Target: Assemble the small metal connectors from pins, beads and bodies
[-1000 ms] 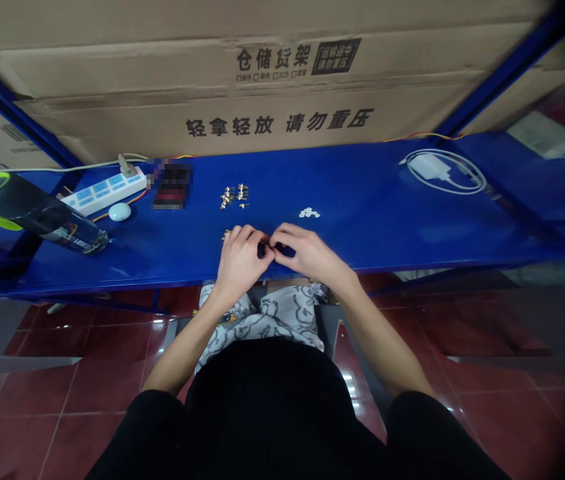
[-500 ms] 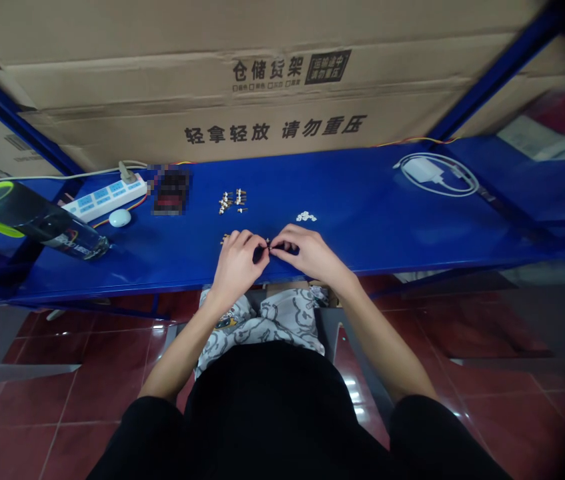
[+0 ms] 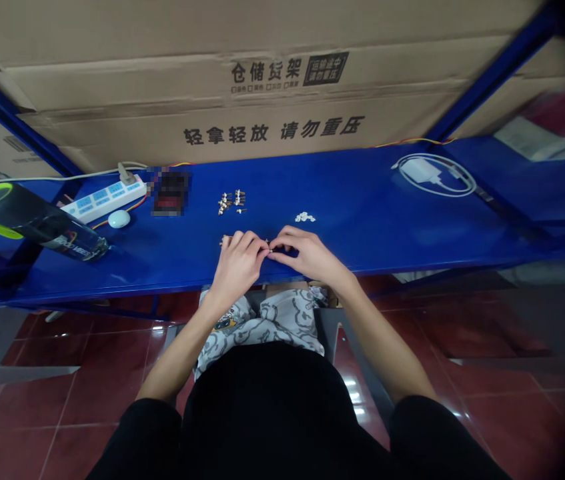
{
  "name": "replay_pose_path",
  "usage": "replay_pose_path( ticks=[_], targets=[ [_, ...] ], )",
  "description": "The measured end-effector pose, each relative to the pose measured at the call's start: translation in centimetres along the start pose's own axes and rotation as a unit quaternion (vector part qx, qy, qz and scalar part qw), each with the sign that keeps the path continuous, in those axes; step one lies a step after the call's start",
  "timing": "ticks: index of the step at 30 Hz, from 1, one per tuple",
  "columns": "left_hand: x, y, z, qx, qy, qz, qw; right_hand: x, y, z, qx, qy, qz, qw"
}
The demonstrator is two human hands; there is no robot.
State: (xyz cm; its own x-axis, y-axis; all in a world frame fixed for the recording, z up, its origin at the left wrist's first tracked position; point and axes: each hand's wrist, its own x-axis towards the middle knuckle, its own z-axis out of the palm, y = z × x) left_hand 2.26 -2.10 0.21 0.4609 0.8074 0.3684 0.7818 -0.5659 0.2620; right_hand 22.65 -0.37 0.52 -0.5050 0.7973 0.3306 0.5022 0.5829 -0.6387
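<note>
My left hand and my right hand meet fingertip to fingertip over the front of the blue table. Both are closed in a pinch around something tiny, mostly hidden by the fingers; only a small light speck shows between them. Beyond my left hand lie several small brown-and-white pieces, screw-like in shape, in two loose groups. More brown pieces peek out beside my left knuckles. Just past my right hand sits a little heap of small white parts.
To the left are a dark bottle with a lime-green rim, a white power strip, a pale round object and a blurred dark item. A white charger with coiled cable lies right. Cardboard stands behind.
The fingertips of both hands have come closer together, and my left thumb and fingers have closed up more. The pieces on the table stay where they were.
</note>
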Motion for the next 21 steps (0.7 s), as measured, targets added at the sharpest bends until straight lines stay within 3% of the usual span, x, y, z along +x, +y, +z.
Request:
replay_pose_path(
  ticks=[9,17,21],
  targets=[
    [0.0,0.2,-0.3,0.016,0.005,-0.008,1.0,-0.2,0.2,-0.7,0.014,0.026,0.051,0.998],
    [-0.1,0.0,-0.1,0.008,0.013,-0.038,0.999,-0.2,2.4,-1.6,-0.09,0.131,0.062,0.985],
    [0.0,0.0,0.1,0.007,0.024,-0.048,0.999,-0.2,2.3,-1.5,-0.059,0.094,0.037,0.993]
  ],
)
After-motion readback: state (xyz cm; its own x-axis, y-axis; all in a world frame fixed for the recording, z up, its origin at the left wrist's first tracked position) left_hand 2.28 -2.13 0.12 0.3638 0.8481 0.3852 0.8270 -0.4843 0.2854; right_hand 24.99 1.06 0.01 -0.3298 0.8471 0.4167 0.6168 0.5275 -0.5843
